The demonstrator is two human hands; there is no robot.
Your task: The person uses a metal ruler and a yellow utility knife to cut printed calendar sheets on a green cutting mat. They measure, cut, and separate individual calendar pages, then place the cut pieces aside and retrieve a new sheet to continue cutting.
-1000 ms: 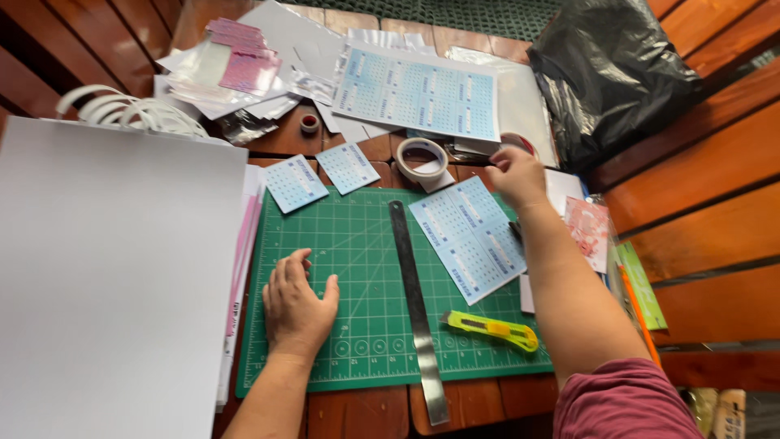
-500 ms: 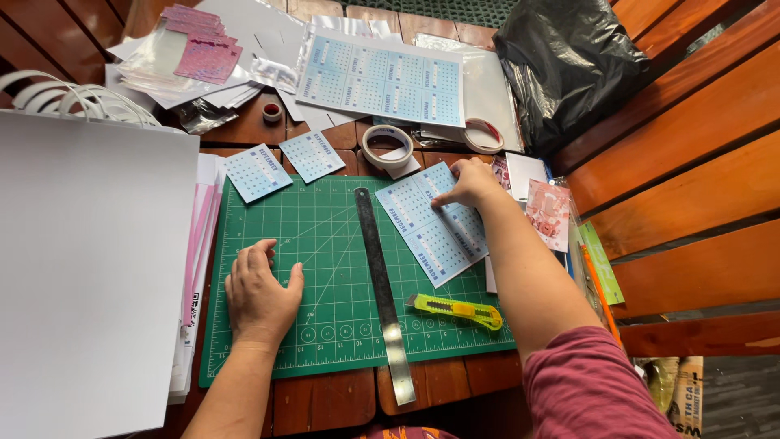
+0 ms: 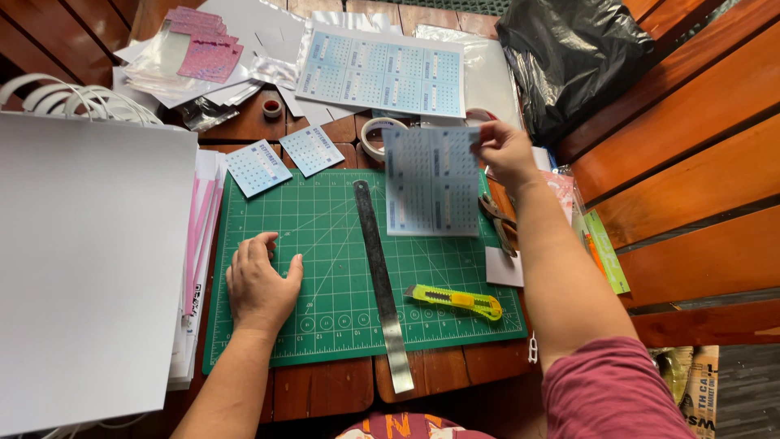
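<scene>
Both hands were busy: right hand (image 3: 502, 153) pinched the top corner of a pale blue printed sheet (image 3: 431, 183), lifted above the green cutting mat (image 3: 325, 309), while left hand (image 3: 260, 284) lay flat and open on the mat beside a steel ruler (image 3: 380, 276).

home craft table: cutting mat (image 3: 325, 244), paper sheets (image 3: 382, 69)

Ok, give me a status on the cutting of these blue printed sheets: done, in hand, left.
Done: two small blue printed cards lie cut at the top edge of the green cutting mat.
In hand: the right hand holds a pale blue printed sheet lifted over the mat; the left hand rests flat on it.
Left: that sheet is uncut, and the large blue printed sheet behind is whole. The steel ruler and yellow utility knife lie untouched.
</scene>
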